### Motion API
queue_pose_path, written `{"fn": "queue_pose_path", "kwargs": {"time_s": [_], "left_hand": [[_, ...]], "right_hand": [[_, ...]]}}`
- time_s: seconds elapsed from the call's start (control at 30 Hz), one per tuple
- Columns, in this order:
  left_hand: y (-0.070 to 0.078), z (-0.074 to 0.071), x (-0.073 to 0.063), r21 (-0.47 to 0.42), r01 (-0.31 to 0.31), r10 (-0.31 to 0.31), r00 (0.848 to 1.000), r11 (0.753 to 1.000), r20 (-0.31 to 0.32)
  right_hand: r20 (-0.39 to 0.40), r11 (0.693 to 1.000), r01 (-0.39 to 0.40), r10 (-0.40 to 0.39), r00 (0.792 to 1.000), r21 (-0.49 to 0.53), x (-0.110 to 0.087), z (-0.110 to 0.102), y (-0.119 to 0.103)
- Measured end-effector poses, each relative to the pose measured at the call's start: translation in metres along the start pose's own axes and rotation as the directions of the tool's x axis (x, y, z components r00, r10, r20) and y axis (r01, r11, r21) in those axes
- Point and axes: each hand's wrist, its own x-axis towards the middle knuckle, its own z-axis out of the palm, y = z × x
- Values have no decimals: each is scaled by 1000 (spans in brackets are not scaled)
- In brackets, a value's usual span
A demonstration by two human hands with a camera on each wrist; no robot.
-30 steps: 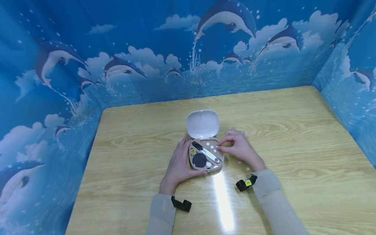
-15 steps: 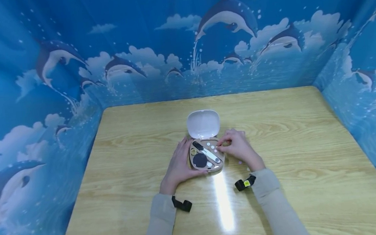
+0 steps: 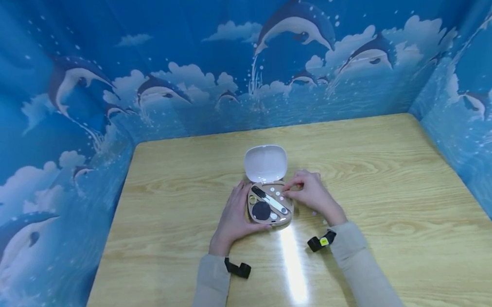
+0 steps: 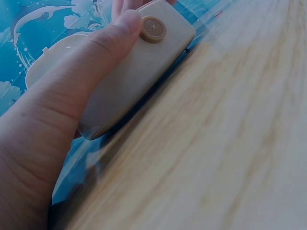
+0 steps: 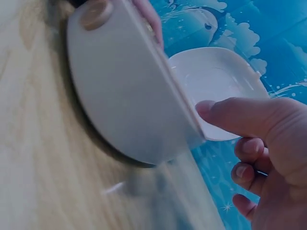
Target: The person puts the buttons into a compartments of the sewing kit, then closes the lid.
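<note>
A small cream case stands with its lid raised on the table. Its left side is gripped by my left hand, the thumb along the front beside a round brown latch. At the right compartment, my right hand pinches what looks like a small pale disc, mostly hidden by thumb and finger. Several white button-like discs lie near those fingertips. Diagonally across the case lies a slim white tool with a black end. A dark round piece and a small gold ring-shaped piece sit at its left.
Two small pale discs lie on the wooden table, by my right wrist. A blue dolphin-print curtain encloses the back and sides. Each wrist wears a black camera. Light reflects off the tabletop before the case.
Almost nothing differs. My left hand keeps its grip on the case, and my right fingertips stay at the right compartment with only a slight shift.
</note>
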Motion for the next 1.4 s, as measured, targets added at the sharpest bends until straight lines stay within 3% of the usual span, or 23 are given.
{"fn": "queue_pose_path", "kwargs": {"time_s": [0.23, 0.53, 0.8, 1.03, 1.4], "left_hand": [[-2, 1, 0, 0, -16, 16, 1000, 1000, -17], [-2, 1, 1, -3, 0, -1, 1000, 1000, -5], [-1, 1, 1, -2, 9, -9, 1000, 1000, -4], [-1, 1, 1, -1, 3, -3, 1000, 1000, -3], [-1, 2, 0, 0, -3, 3, 1000, 1000, -8]], "right_hand": [[-25, 994, 13, -10, 1000, 112, -2, -13, -7], [-73, 991, -5, 15, 997, 132, -15, -34, -6], [-117, 995, 17, -5, 993, 102, -33, -46, 5], [-142, 998, -11, 19, 990, 63, -50, -51, 22], [-147, 992, -15, 33, 989, 124, -84, -47, 51]]}}
